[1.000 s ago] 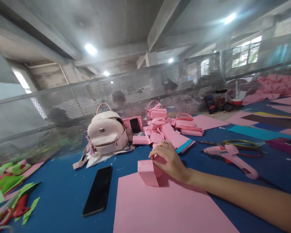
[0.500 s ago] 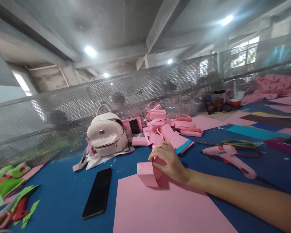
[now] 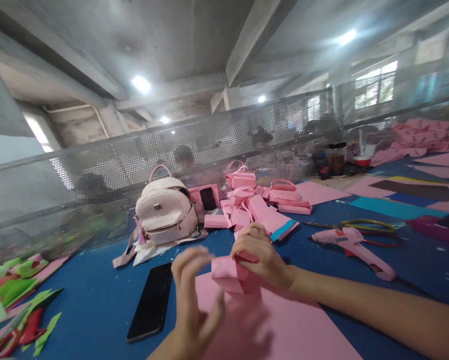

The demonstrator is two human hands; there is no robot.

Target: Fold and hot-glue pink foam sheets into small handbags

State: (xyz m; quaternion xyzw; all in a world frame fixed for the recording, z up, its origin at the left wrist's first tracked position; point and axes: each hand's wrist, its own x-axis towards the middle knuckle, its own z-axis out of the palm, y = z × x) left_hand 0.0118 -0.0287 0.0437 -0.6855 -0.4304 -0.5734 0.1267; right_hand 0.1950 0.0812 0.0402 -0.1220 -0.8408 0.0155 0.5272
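A small folded pink paper box (image 3: 226, 272) stands on a large pink sheet (image 3: 303, 325) on the blue table. My right hand (image 3: 260, 255) grips the box's right side, fingers bent over its upper edge. At the left of the box, slightly nearer to me, my left hand (image 3: 194, 300) is raised over the sheet, a little blurred, with thumb and fingers apart and nothing in it. Its shadow falls across the sheet. Part of the box is hidden behind my right hand.
A black phone (image 3: 149, 302) lies left of the sheet, a backpack (image 3: 168, 207) behind it. Several pink paper pieces (image 3: 247, 200) are heaped at the back. A pink glue gun (image 3: 354, 247) and scissors (image 3: 370, 225) lie right. Green scraps and red-handled scissors (image 3: 31, 327) lie far left.
My left hand has come into view from below, up to the left side of the paper box. My right hand keeps its hold on the box, almost in place.
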